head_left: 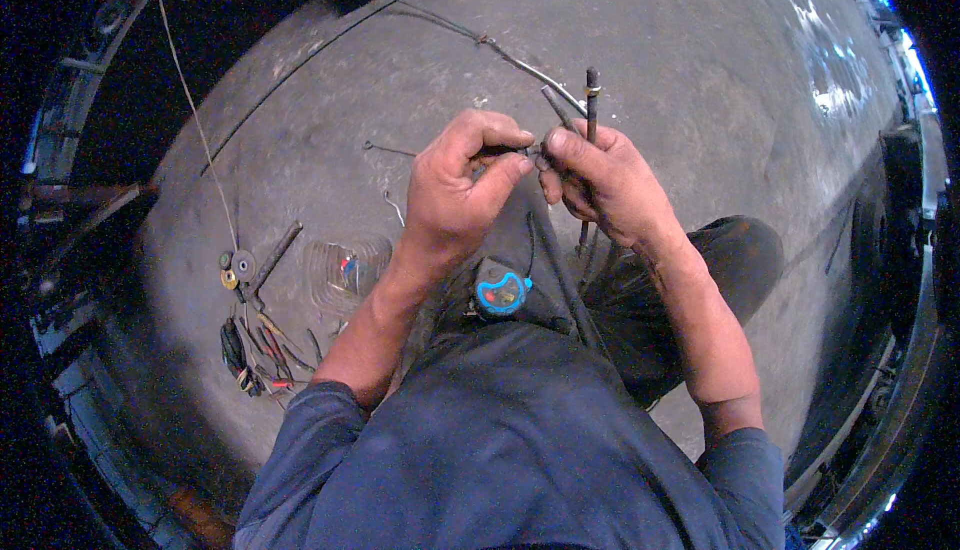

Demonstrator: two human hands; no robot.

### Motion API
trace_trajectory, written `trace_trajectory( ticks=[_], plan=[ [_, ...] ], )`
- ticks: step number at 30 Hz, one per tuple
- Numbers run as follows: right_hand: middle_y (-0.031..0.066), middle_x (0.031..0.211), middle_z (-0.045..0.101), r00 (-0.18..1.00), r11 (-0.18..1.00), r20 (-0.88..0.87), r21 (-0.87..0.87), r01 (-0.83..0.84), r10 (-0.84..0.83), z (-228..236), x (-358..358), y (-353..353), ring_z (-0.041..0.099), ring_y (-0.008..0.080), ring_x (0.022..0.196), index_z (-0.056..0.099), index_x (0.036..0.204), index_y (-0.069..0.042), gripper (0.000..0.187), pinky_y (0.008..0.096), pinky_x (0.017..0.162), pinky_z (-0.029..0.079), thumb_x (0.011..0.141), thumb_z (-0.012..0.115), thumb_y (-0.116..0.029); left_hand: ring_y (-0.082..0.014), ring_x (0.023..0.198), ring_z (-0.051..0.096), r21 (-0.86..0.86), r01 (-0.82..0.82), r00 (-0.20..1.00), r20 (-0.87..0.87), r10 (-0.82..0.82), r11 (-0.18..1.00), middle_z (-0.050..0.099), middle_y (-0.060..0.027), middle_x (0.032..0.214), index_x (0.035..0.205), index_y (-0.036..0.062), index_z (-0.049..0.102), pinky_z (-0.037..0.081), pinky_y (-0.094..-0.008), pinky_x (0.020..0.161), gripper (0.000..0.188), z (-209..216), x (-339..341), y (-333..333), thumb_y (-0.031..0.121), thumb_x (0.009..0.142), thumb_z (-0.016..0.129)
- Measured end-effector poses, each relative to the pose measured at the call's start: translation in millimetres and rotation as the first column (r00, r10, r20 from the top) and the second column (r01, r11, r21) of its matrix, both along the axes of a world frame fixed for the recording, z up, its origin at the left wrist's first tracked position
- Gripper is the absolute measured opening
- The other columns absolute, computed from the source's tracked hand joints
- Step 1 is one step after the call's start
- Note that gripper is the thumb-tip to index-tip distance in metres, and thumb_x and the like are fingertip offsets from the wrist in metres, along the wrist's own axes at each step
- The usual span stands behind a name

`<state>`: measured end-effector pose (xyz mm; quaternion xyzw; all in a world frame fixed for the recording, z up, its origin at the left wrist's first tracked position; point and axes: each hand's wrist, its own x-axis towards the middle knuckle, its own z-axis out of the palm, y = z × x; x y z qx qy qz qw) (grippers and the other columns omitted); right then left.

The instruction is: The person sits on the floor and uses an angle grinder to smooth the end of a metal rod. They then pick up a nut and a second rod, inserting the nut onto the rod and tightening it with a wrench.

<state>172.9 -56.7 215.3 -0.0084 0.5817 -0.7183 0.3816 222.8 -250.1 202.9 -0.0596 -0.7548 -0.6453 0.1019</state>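
My left hand [463,182] is closed, thumb and forefinger pinching a small dark piece whose kind is hidden by the fingers. Close against those fingertips, my right hand [612,182] grips a dark cable [592,108] that stands up past the knuckles, with a pale band near its top. A second dark piece with a narrow tip [557,108] sticks out beside it from the same grip. Behind the right hand ends a long cable with a silvery sleeve [535,72]. Between my legs lies a blue-rimmed round object [503,293], looking like a tape measure.
To the left on the concrete floor lie a hammer-like tool [275,265], round discs [243,266] and several hand tools [270,350]. A clear plastic tray [375,255] holds small coloured bits. A thin hooked rod [390,150] and a long black cable [290,80] lie farther off.
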Motion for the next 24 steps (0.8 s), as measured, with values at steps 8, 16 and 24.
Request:
trace_trajectory(
  ticks=[8, 16, 24],
  plan=[
    [-0.0006, 0.074, 0.063, 0.992, 0.996, -0.091, -0.021, 0.09, -0.092, 0, 4, -4, 0.044, 0.0046, 0.05, 0.062, 0.095, -0.008, 0.019, 0.0219, 0.043, 0.03, 0.088, 0.069, -0.024, -0.0165, 0.089, 0.066, -0.019, -0.009, 0.999, -0.045, 0.009, 1.0, 0.065, -0.0089, 0.098, 0.098, 0.0018, 0.064, 0.054, -0.0289, 0.078, 0.017, 1, 0, 4, 0.001, 0.081, 0.068],
    [-0.0007, 0.071, 0.062, 0.972, 0.99, -0.213, 0.073, 0.12, -0.102, 7, 6, -7, 0.043, 0.0046, 0.048, 0.061, 0.095, -0.009, 0.023, 0.0221, 0.041, 0.029, 0.093, 0.063, -0.032, -0.0151, 0.096, 0.062, -0.027, 0.005, 1.0, 0.007, -0.005, 1.0, 0.065, -0.0072, 0.102, 0.098, 0.0018, 0.064, 0.05, -0.0272, 0.084, 0.019, -2, 1, 3, -0.004, 0.08, 0.067],
    [-0.0027, 0.073, 0.062, 1.0, 1.0, 0.001, -0.017, -0.002, 0.002, 7, 0, 1, 0.044, 0.0044, 0.053, 0.062, 0.098, -0.007, 0.023, 0.0213, 0.045, 0.031, 0.083, 0.075, -0.019, -0.0154, 0.096, 0.063, -0.051, 0.01, 1.0, -0.025, -0.011, 0.999, 0.065, -0.007, 0.101, 0.098, 0.0025, 0.064, 0.05, -0.0274, 0.083, 0.018, 3, -1, 2, -0.003, 0.081, 0.067]
  ],
)
